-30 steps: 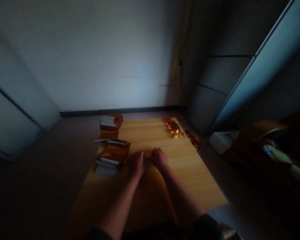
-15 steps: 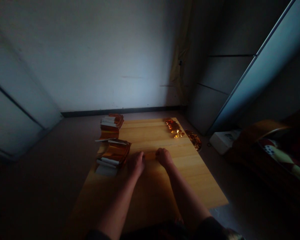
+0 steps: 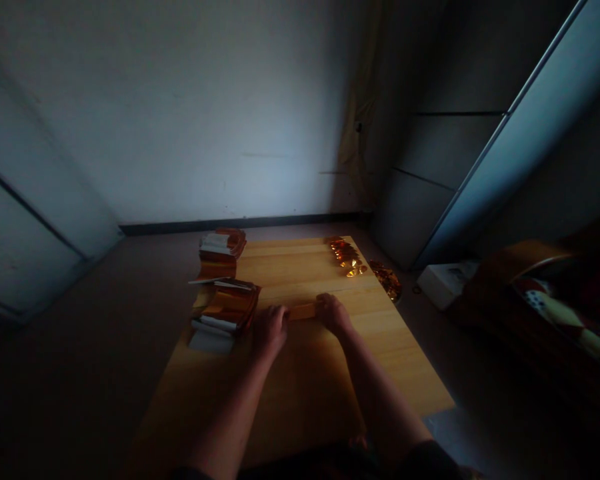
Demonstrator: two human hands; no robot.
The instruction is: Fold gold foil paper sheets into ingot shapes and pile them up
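An orange-gold folded strip, seemingly foil paper [image 3: 303, 311], stretches between my two hands over the wooden table [image 3: 300, 260]. Its left end is pinched in my left hand [image 3: 271, 328]. My right hand [image 3: 333, 312] closes on the other end, its fingertips partly hidden. Just left of my left hand lies a stack of gold foil sheets with white edges [image 3: 231, 303]. Farther back, a second stack of such sheets [image 3: 219, 268] lies along the table's left side. Several shiny gold folded pieces [image 3: 347, 256] stand in a row at the far right corner.
Beyond the table's right edge, more shiny gold pieces [image 3: 386, 280] sit in a heap lower down. A white box [image 3: 443, 283] stands on the floor to the right, beside a wooden chair or bench [image 3: 525, 259]. A pale wall [image 3: 230, 133] rises behind the table.
My right hand has shifted slightly right, so more of the strip shows between my hands. My left hand stays nearly in place. The view has turned a little.
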